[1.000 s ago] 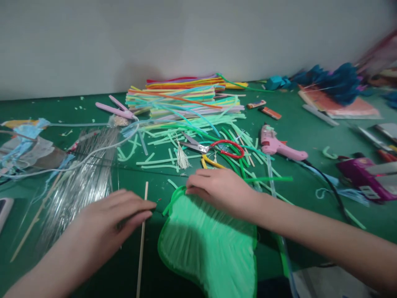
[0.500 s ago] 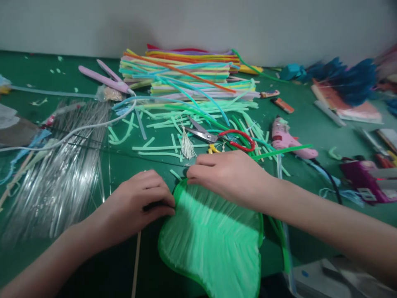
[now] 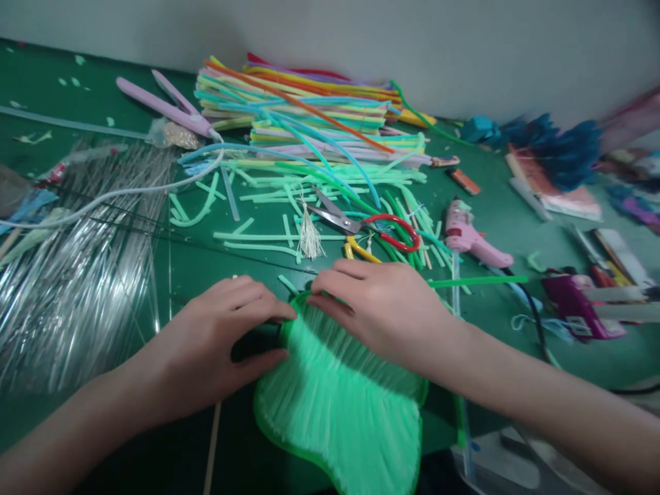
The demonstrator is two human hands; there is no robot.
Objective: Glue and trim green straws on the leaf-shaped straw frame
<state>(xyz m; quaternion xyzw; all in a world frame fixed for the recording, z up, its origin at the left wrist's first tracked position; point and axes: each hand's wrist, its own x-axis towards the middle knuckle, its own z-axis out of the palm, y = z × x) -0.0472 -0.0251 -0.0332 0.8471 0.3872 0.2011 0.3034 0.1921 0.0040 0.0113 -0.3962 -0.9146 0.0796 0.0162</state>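
A green leaf- or wing-shaped pipe-cleaner piece [image 3: 355, 405] with a bright green rim lies in front of me, its lower end cut off by the frame. At its top edge, my right hand [image 3: 371, 295] has thumb and fingers closed on the rim. My left hand [image 3: 237, 323] is by the upper left edge, thumb and fingers parted, fingertips at the rim. Just beyond the hands lie scissors [image 3: 394, 232] with red and yellow handles, a pale tassel [image 3: 310, 235] and cut light-green stems [image 3: 268, 238].
Bundles of coloured pipe cleaners [image 3: 309, 130] lie at the back, beside a pink flat iron [image 3: 162, 106]. Silvery strands [image 3: 93, 289] spread on the left. To the right are a pink glue gun [image 3: 471, 237], an orange lighter [image 3: 464, 181], a purple box [image 3: 577, 306] and blue feathery pieces [image 3: 567, 151].
The left thumb and fingers have spread apart at the rim. My right hand stays pinched at the top edge. The view has tilted and shifted slightly.
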